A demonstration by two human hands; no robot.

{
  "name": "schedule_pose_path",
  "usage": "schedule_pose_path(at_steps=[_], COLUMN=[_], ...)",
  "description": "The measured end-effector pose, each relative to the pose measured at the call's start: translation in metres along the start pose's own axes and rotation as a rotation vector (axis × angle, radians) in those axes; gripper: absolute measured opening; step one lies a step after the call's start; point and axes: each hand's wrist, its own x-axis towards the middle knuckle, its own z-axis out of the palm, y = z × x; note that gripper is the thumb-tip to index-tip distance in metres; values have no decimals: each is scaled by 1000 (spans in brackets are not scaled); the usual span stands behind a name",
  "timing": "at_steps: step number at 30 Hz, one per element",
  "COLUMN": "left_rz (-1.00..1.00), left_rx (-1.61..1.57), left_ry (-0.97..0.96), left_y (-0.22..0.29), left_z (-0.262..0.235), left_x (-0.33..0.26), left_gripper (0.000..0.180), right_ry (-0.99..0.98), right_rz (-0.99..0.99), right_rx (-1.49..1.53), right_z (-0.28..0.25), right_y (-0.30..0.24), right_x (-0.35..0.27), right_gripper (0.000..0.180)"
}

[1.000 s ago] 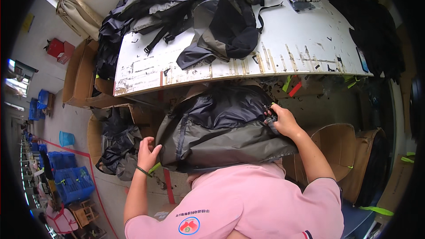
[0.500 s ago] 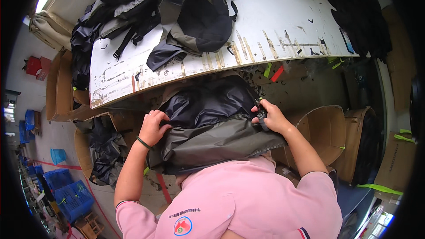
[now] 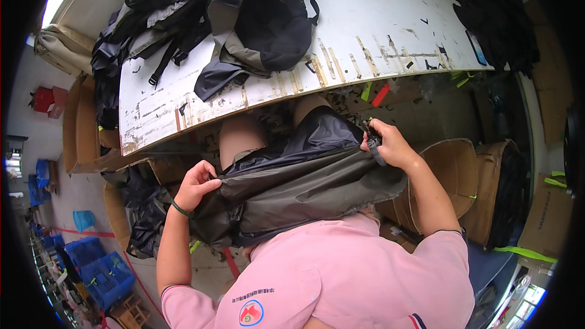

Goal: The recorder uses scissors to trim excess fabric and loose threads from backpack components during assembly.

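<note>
Across my lap lies a piece of shiny coated fabric [image 3: 304, 192], dark olive nearer my body and black on its far side. My left hand [image 3: 198, 184] pinches its left edge between thumb and fingers. At its right end, my right hand [image 3: 393, 145] is closed on the edge where the two colours meet. A small dark object [image 3: 373, 140] shows at the right fingertips; its kind is unclear. Between the hands the cloth is drawn fairly straight along the colour line.
Ahead stands a white worktable [image 3: 365, 24], its near edge worn and taped. Grey and black bags [image 3: 262, 24] are heaped on it. Open cardboard boxes [image 3: 448, 176] stand to the right, and a box of dark fabric [image 3: 143, 207] to the left. Blue crates [image 3: 106, 277] sit farther left.
My hands have drawn slightly apart, the right one up and rightward, the left one down and leftward. The black part has been pulled nearer, uncovering my knees.
</note>
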Motion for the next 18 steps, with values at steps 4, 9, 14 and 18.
schedule_pose_path(at_steps=[4, 9, 14, 18], left_rz=[-74, -93, -121, -66], left_rx=[-97, -153, -99, -112], left_ry=[-47, -137, -71, -104], left_y=[1, 1, 20, 26], left_z=[2, 7, 21, 31], left_x=[-3, -6, -10, -11], left_gripper=[31, 36, 35, 33], right_ry=[-44, 16, -97, -211], right_rz=[-11, 13, -313, -608], right_rx=[-126, -484, -566, -616], right_z=[3, 9, 36, 72], right_y=[2, -15, -80, -115], right_x=[9, 16, 31, 46], right_gripper=[20, 38, 57, 58])
